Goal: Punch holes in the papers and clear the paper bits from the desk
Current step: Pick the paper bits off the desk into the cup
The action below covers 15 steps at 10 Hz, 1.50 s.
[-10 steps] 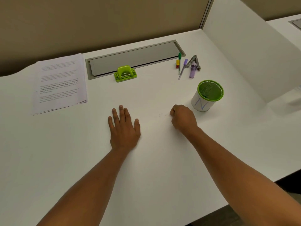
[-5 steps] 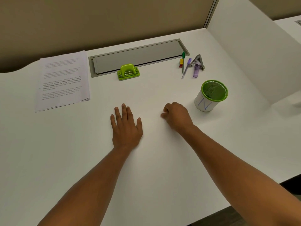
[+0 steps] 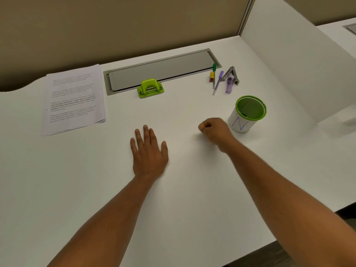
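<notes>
1. Papers (image 3: 74, 100) stacked far left, punch (image 3: 150, 88) parked by the grey tray (image 3: 161, 71); punching looks done, bit clearing under way or nearly over.
2. No bits visible on the desk (image 3: 96, 189) at this size.
3. Right hand (image 3: 214, 132) curled in a loose fist just beside the cup (image 3: 248, 113); can't tell if it holds bits.
4. Left hand (image 3: 149, 153) flat, fingers spread, holding nothing.
5. Wide bare surface mid-desk; divider (image 3: 298, 64) close right, near edge bottom right.

Left hand (image 3: 149, 154) flat, palm down, fingers spread, right hand (image 3: 214, 132) curled into loose fist
</notes>
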Each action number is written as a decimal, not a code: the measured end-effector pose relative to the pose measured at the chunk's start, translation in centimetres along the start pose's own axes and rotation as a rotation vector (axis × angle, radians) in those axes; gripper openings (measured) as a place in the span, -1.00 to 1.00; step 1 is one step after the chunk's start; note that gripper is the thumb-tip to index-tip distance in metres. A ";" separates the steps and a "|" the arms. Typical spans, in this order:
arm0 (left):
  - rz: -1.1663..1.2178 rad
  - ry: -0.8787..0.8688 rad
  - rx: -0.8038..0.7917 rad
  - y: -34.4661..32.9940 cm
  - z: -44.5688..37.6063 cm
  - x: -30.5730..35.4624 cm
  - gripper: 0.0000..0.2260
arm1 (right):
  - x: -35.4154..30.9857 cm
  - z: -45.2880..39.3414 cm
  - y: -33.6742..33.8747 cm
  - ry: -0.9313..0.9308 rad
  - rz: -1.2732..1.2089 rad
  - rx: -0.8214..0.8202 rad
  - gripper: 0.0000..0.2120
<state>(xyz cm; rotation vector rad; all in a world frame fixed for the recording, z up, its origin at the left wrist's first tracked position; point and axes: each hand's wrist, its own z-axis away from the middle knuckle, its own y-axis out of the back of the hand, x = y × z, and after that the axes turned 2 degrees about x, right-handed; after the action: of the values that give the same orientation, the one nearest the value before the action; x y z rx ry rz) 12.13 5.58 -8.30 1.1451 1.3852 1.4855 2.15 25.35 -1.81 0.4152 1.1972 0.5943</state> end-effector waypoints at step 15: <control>-0.009 0.004 -0.017 0.7 0.2 0.4 -0.40 | 3.5 -0.2 0.4 0.079 0.336 0.033 -0.74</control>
<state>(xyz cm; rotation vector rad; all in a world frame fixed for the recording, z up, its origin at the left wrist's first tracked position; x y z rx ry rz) 12.24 5.97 -7.57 1.1246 1.3757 1.4911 2.69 27.84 -4.23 0.6324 1.2229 0.8879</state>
